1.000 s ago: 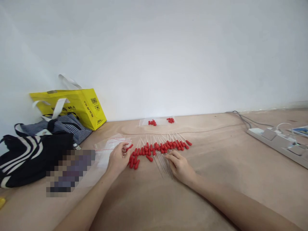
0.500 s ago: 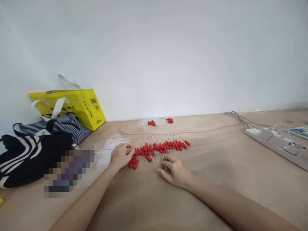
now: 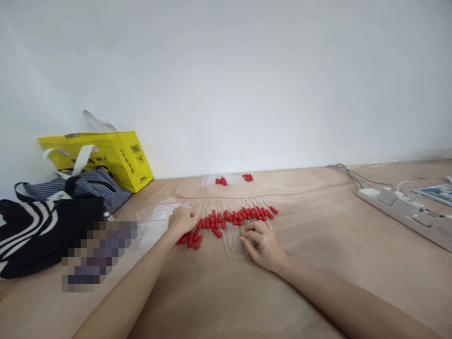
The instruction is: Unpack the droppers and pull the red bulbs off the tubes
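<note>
A row of clear thin droppers with red rubber bulbs (image 3: 240, 215) lies on the wooden table (image 3: 318, 245). My left hand (image 3: 181, 221) rests at the row's left end, fingers curled over some red bulbs; what it grips is hidden. My right hand (image 3: 263, 241) lies on the clear tube ends (image 3: 233, 242) in front of the row, fingers bent and pressing on them. Several loose red bulbs (image 3: 192, 240) lie just below my left hand.
Clear zip bags (image 3: 155, 219) lie left of the row. A bag with a few red bulbs (image 3: 233, 179) sits by the wall. Yellow tote (image 3: 106, 153) and striped bags (image 3: 52, 212) stand at left. A power strip (image 3: 406, 212) with cables lies at right.
My left hand let the raised red bulb down and settled on the row's left end. My right hand slid left along the tube ends and curled its fingers.
</note>
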Demonstrator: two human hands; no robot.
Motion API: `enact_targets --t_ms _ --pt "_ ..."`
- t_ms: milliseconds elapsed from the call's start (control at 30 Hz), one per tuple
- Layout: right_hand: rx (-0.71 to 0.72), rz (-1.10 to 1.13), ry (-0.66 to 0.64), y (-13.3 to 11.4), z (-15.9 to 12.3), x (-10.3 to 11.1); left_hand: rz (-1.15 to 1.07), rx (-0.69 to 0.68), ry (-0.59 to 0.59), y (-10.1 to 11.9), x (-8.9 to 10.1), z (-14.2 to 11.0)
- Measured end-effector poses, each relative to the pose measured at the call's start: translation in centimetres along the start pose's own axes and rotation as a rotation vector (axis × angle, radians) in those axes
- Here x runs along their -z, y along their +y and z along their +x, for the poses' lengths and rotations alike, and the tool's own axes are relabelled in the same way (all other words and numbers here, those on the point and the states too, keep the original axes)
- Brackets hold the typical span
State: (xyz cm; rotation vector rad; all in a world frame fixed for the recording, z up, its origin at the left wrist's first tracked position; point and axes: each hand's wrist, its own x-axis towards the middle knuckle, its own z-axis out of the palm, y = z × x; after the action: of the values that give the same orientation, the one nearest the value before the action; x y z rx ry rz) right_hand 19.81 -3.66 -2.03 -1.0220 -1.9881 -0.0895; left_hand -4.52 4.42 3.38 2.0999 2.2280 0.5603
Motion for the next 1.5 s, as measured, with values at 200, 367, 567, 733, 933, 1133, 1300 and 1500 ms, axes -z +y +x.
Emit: enact_targets --t_ms 200,367,567,733,933,1133,1300,1500 --pt "-0.032 0.006 0.094 0.0 0.0 0.3 0.24 -0.118 0.055 1.3 2.7 -3.2" --pt "0.086 -0.102 0.067 -0.2 0.3 0.7 0.108 -0.591 0.109 3.1 0.3 -6.9" --pt "0.237 -0.103 0.01 0.1 0.6 0.3 -0.037 -0.855 0.302 4.7 -2.7 -8.7" --pt "0.247 -0.121 0.023 0.5 0.5 -0.2 -0.157 -0.83 0.317 4.7 -3.0 -8.8" --pt "0.238 -0.124 0.015 0.3 0.6 0.0 -0.223 -0.83 0.366 4.4 -3.4 -8.6" --pt "0.248 -0.133 0.019 0.1 0.6 0.0 -0.189 -0.856 0.383 4.6 -3.3 -8.7" --pt "0.257 -0.127 0.005 0.2 0.4 0.3 -0.174 -0.854 0.332 4.5 -3.2 -8.8" --pt "0.259 -0.14 0.019 0.0 0.3 0.6 -0.17 -0.861 0.345 4.5 -3.1 -8.9"
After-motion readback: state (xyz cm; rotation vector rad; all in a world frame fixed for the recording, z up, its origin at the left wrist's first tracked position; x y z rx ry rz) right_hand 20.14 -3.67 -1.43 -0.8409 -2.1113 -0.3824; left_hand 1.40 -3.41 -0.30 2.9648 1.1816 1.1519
